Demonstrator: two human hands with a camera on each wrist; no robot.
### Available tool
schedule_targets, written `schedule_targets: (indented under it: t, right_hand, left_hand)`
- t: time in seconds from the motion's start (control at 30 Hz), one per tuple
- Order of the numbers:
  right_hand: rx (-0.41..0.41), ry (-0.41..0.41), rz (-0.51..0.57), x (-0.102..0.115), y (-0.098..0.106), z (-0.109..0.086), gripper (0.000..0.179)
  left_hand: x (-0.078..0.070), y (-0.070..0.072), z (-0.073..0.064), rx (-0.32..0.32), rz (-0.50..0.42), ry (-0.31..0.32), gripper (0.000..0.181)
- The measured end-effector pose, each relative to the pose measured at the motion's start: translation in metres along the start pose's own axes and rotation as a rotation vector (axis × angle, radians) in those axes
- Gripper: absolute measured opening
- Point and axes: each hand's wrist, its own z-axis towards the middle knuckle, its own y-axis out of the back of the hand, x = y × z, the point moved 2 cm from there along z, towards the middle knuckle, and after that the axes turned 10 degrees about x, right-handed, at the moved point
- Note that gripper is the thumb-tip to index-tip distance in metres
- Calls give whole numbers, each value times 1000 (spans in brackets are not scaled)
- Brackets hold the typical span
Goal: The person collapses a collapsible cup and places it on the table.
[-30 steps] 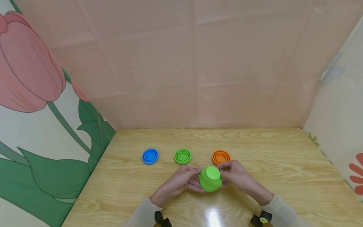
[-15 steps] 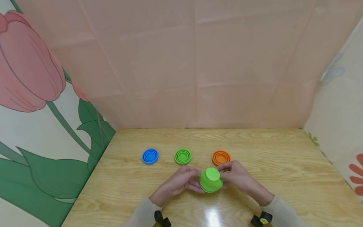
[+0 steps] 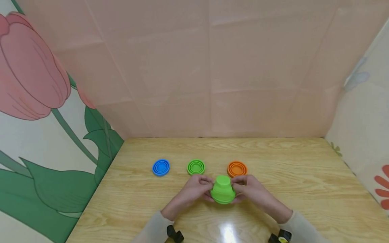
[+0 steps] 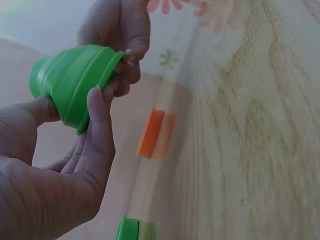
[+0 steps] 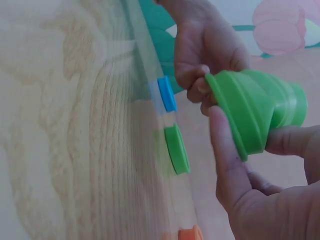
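Observation:
A light green collapsible cup [image 3: 223, 193], extended in ridged steps, is held upside down above the table, its narrow base up and wide rim down. My left hand [image 3: 194, 190] pinches its left side, the thumb pressing the wall and fingers under the rim, as the left wrist view shows on the cup [image 4: 75, 85]. On the opposite side my right hand [image 3: 252, 191] grips it the same way. The right wrist view has the cup wall [image 5: 245, 107] bent inward at the right thumb.
Three flattened collapsible cups lie in a row behind the hands: blue [image 3: 161, 167], green [image 3: 196, 167] and orange [image 3: 237, 168]. Under everything is a wood-grain table [image 3: 304, 175], with a pink sheet [image 3: 209, 84] rising at its back edge and flower-printed walls at the sides.
The cup has shifted slightly left and stands straighter in the hands. Both hands have changed their finger positions a little around it. The flattened cups have stayed put.

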Motion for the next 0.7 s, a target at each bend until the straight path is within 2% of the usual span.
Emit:
schedule_targets:
  t: [0.23, 0.43, 0.6, 0.7]
  right_hand:
    - [86, 38, 106, -2, -3, -2, 50]
    - [151, 50, 179, -2, -1, -4, 59]
    - [93, 56, 47, 0, -6, -1, 64]
    - [19, 63, -25, 0, -11, 1, 60]
  left_hand:
    - [-4, 2, -3, -37, 53, -13, 27]
    - [-4, 4, -4, -118, 114, -28, 28]
    - [-4, 0, -3, -163, 216, -58, 25]
    - [-5, -3, -3, -163, 223, -67, 29]
